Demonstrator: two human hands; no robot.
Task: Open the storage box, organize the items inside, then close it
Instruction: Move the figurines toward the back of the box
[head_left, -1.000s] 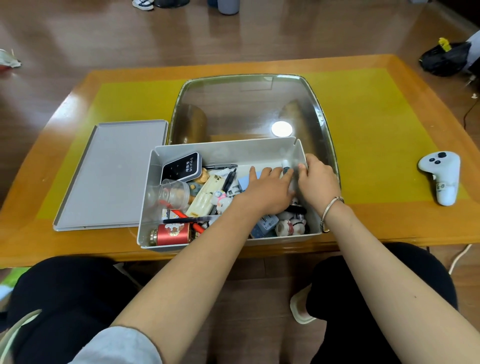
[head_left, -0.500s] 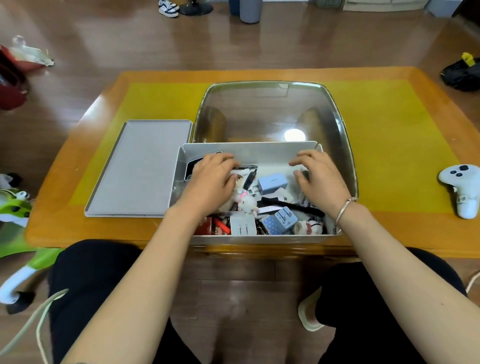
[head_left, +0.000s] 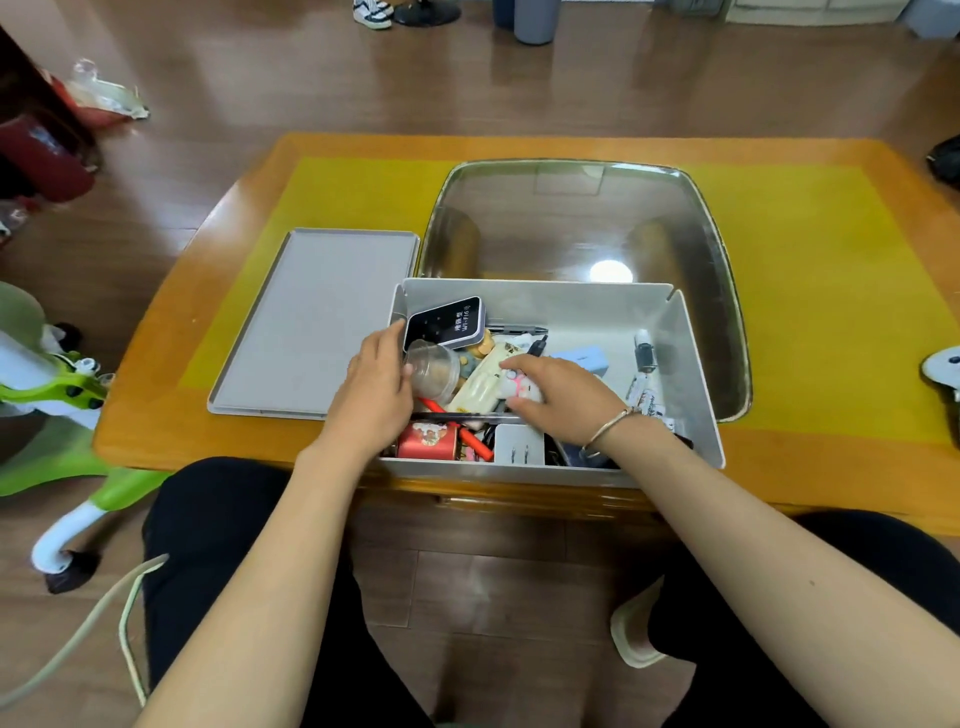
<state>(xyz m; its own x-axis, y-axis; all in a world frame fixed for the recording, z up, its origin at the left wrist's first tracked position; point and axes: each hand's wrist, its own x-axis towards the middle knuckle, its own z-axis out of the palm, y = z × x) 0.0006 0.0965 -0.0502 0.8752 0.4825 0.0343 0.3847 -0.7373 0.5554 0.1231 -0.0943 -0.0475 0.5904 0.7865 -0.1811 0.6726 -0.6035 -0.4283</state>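
The grey storage box (head_left: 691, 364) stands open at the table's near edge, full of small items. Its flat grey lid (head_left: 317, 322) lies on the table to its left. My left hand (head_left: 376, 384) is at the box's left side and holds a clear plastic cup (head_left: 434, 370) lying on its side. My right hand (head_left: 561, 400) reaches in from the right and grips a small white and pink figure (head_left: 522, 387). A black Wi-Fi device (head_left: 447, 322) leans in the far left corner. A red tin (head_left: 428, 441) and a white charger (head_left: 518, 444) lie near the front wall.
A large clear glass tray (head_left: 701, 218) sits behind the box on the yellow table mat (head_left: 810, 291). A white controller (head_left: 943, 369) lies at the right edge. A marker (head_left: 644, 364) and a blue box (head_left: 584, 359) are in the storage box. A green toy stands on the floor at left.
My right hand moved from the box's right side to its middle and took hold of the figure. My left hand shifted further left onto the clear cup.
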